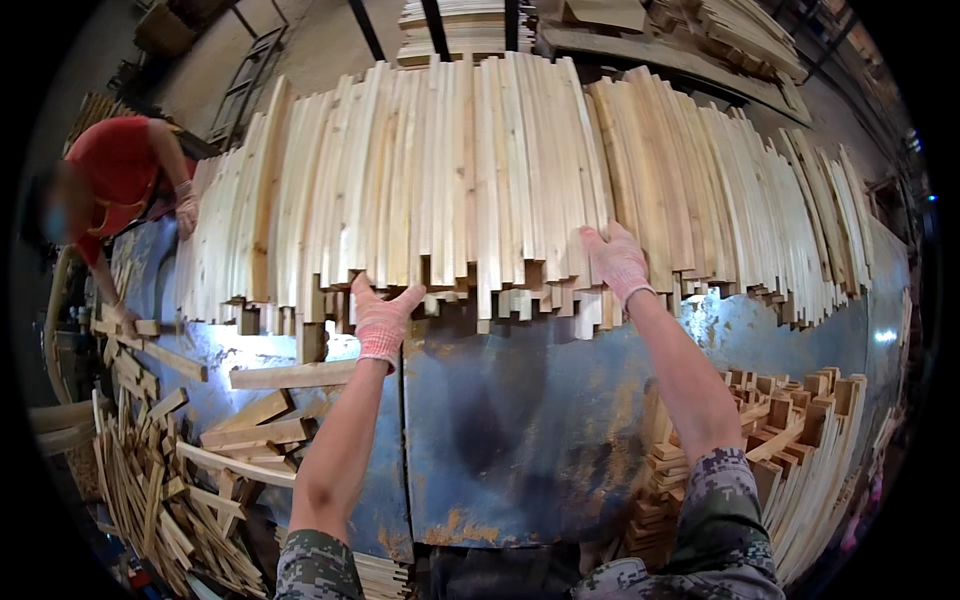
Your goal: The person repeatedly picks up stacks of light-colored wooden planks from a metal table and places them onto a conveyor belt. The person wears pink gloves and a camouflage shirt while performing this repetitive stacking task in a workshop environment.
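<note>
Long pale wooden strips (440, 170) lie side by side in a wide layer, their near ends uneven. My left hand (382, 318), in a pinkish knit glove, meets the near ends left of the middle, thumb and fingers spread apart. On the right, my gloved right hand (617, 262) rests at the near edge of the layer, thumb apart and the other fingers partly hidden. Neither hand visibly closes around a strip. Shorter wood ends (510, 303) show beneath the upper layer, between my hands. The strips lie on a worn blue metal table (500, 430).
A person in a red top (115, 165) bends over the table's left end, one gloved hand at the strips. Loose offcuts (165, 490) heap at the lower left. Wood pieces are stacked (800, 440) at the lower right. More boards (730, 40) lie beyond the table.
</note>
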The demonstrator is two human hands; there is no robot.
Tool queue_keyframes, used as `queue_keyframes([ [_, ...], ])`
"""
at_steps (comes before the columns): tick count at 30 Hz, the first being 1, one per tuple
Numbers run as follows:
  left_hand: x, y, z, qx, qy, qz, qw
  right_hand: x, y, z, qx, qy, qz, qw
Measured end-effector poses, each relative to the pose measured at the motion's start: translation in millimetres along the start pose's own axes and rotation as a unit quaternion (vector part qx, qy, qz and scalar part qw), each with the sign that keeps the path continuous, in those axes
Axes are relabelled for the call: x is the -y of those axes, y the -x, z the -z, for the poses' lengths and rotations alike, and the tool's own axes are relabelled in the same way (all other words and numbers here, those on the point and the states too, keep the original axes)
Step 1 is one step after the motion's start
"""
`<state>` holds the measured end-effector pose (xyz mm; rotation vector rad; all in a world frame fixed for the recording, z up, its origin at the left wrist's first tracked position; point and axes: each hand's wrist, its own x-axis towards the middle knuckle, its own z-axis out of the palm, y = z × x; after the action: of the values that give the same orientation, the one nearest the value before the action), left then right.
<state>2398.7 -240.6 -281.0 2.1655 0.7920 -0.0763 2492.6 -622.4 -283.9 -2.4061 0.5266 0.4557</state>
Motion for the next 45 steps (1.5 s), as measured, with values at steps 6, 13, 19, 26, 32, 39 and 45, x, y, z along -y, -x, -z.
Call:
queue_keyframes([
  [6, -14, 3, -12, -0.042, -0.138, 0.042, 0.989, 28, -9, -9, -0.010, 0.055, -0.047, 0.997],
  [13, 6, 0, -19, -0.093, -0.086, -0.026, 0.992, 27, 1, -19, -0.051, 0.053, -0.059, 0.996],
  [19, 46, 29, -19, -0.080, 0.043, -0.062, 0.994, 2, 42, -20, -0.016, 0.063, -0.035, 0.997],
  [26, 115, 180, 37, -0.051, 0.102, -0.015, 0.993, -73, 196, -56, -0.066, -0.019, -0.050, 0.996],
  [32, 184, 180, 123, 0.150, 0.082, 0.049, 0.984, -137, 251, -75, -0.019, -0.090, -0.075, 0.993],
  [39, 141, 55, 70, 0.211, 0.249, 0.150, 0.933, -133, 160, -71, 0.125, -0.334, -0.074, 0.931],
  [45, 104, 35, 69, 0.318, 0.257, 0.198, 0.891, -100, 154, -66, 0.140, -0.531, -0.159, 0.820],
])
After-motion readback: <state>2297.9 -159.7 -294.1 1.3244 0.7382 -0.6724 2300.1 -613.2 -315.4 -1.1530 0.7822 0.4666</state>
